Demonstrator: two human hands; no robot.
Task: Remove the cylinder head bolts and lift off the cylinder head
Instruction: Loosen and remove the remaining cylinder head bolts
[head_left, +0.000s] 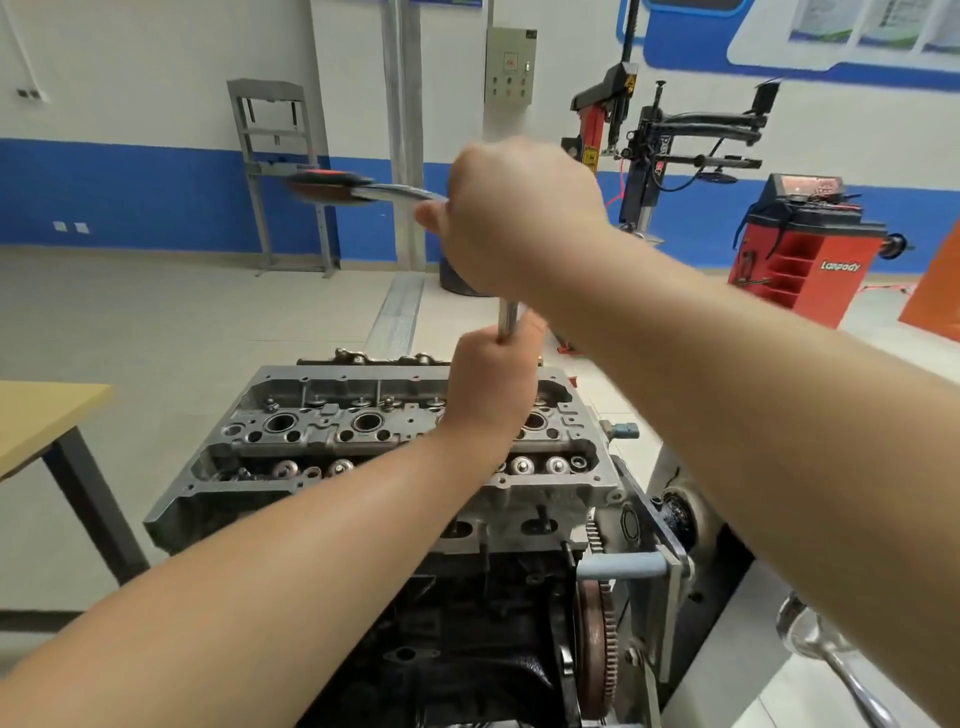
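1. Clearly, the head view shows bolt removal in hand: the cylinder head (395, 441) sits on the block (467, 623), carried by an engine stand (654, 566), with its cam valley open to view.

2. Left hand (491, 384) has its fingers curled round a steel extension bar (508, 317) that stands upright over the far right part of the head, steadying it. Its lower end and any socket are hidden behind the hand, so which bolt it sits on I cannot tell.

3. Right hand (519, 213) is closed over the top of the bar, where the ratchet (363, 189) joins it. The ratchet's handle sticks out to the left, level and blurred, with its red-and-black grip at the far end.

4. Judging by this, one bolt near the head's far right side is being turned out. The head looks fully seated, so lifting is some way off.

5. Next, the move calls for keeping the bar square to the bolt while swinging the handle, then drawing the loose bolt out before moving to another. Whether any bolts are out already cannot be told.

6. Beside the stand, a table corner (57, 410) shows at the left edge; workshop machines (800, 244) stand by the far wall.
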